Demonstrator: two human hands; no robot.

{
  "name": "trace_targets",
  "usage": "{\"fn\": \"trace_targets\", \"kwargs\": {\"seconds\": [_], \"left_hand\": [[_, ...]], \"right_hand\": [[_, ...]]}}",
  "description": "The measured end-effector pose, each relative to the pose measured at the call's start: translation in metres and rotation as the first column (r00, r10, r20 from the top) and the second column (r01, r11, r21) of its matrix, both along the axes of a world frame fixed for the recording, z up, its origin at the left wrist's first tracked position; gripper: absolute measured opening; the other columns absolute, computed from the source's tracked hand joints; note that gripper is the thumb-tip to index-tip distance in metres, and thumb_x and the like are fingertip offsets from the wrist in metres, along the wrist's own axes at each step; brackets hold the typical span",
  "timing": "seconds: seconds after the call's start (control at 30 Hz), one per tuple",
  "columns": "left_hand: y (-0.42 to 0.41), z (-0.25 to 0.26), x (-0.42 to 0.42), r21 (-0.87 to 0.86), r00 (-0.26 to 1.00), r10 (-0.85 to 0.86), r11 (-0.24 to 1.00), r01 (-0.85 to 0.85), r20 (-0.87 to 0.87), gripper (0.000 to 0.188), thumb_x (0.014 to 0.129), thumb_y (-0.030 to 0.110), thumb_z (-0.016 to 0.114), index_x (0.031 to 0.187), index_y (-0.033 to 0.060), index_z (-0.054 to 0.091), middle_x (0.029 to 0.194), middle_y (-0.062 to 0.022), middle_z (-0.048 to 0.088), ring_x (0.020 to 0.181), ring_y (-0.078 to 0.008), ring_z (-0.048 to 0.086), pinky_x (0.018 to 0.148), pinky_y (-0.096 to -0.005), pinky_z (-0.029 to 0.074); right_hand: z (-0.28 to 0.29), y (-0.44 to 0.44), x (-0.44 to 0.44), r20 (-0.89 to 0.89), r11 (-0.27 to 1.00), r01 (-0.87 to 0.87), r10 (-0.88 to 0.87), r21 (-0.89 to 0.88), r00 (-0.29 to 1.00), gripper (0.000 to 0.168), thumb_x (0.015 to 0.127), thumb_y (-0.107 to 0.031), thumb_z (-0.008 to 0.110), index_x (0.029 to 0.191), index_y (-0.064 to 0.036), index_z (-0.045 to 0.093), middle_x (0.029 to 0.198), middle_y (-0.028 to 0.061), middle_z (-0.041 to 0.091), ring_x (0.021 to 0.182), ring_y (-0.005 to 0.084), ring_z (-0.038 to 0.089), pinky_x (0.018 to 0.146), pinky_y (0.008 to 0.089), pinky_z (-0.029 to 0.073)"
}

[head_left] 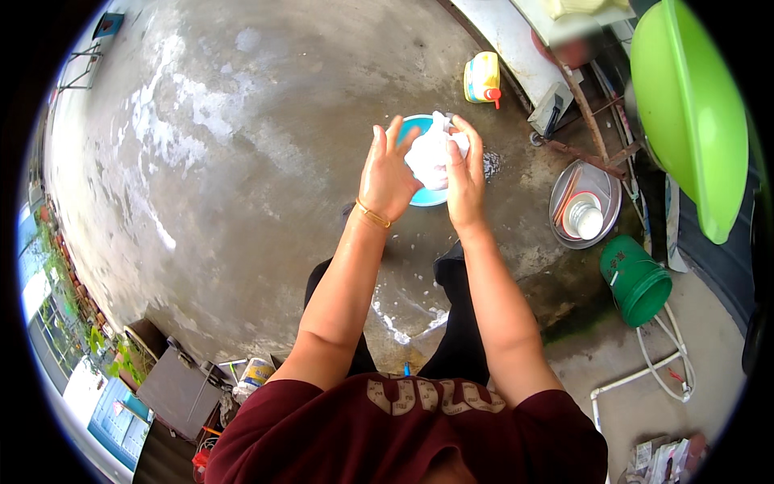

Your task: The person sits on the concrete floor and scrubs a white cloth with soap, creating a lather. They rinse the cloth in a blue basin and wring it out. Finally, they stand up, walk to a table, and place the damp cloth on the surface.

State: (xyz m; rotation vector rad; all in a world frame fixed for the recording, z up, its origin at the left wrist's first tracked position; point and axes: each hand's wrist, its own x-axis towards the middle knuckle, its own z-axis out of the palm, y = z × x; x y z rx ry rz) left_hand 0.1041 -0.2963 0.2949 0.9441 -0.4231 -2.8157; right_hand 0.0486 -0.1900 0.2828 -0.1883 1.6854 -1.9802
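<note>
A crumpled white cloth [436, 158] is in my right hand [467, 187], with the thumb and fingers bent around its right side. My left hand [385, 178] is just left of the cloth, its fingers spread and partly blurred; a gold-coloured bangle circles the wrist. Whether a left fingertip touches the cloth is hard to tell. Below both hands a round blue basin [429, 198] stands on the wet concrete floor, and the hands and cloth hide most of its inside.
A yellow detergent jug [482, 75] with a red cap stands beyond the basin. Toward the right are a metal tray [612, 209] holding a bowl and chopsticks, a tipped green bucket [632, 281], and a large light-green basin [689, 121]. Foamy water streaks the concrete floor [272, 181].
</note>
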Motion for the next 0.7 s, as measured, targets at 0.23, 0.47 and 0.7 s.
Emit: {"fn": "trace_targets", "kwargs": {"seconds": [0.23, 0.47, 0.7], "left_hand": [[-0.034, 0.102, 0.066, 0.384, 0.949, 0.212, 0.917, -0.11, -0.234, 0.055, 0.097, 0.048, 0.037, 0.136, 0.0077, 0.042, 0.134, -0.0142, 0.05, 0.123, -0.0312, 0.047, 0.104, -0.0488, 0.039], [-0.13, 0.232, 0.129, 0.313, 0.87, 0.336, 0.922, -0.227, -0.36, 0.063, 0.096, 0.053, 0.036, 0.136, 0.0053, 0.042, 0.129, -0.0156, 0.052, 0.12, -0.0312, 0.05, 0.102, -0.0499, 0.041], [-0.215, 0.303, 0.205, 0.116, 0.836, 0.312, 0.949, -0.292, -0.451, 0.07, 0.094, 0.059, 0.032, 0.137, 0.0051, 0.041, 0.133, -0.0173, 0.05, 0.118, -0.0304, 0.052, 0.101, -0.0456, 0.042]], "right_hand": [[0.161, -0.03, 0.028, -0.594, 0.837, -0.295, 0.539, 0.461, 0.598, 0.06, 0.075, -0.006, 0.07, 0.13, -0.009, 0.048, 0.141, 0.0147, 0.04, 0.134, 0.0369, 0.034, 0.108, 0.0443, 0.032], [0.306, -0.101, 0.092, -0.745, 0.744, -0.489, 0.619, 0.456, 0.248, 0.02, 0.075, -0.018, 0.073, 0.092, -0.008, 0.068, 0.089, 0.0038, 0.067, 0.099, 0.0251, 0.06, 0.1, 0.0485, 0.038], [0.365, -0.224, 0.159, -0.734, 0.837, -0.359, 0.539, 0.412, 0.413, 0.039, 0.083, -0.015, 0.071, 0.117, -0.002, 0.057, 0.082, 0.0035, 0.058, 0.074, 0.0181, 0.058, 0.073, 0.0283, 0.048]]}}
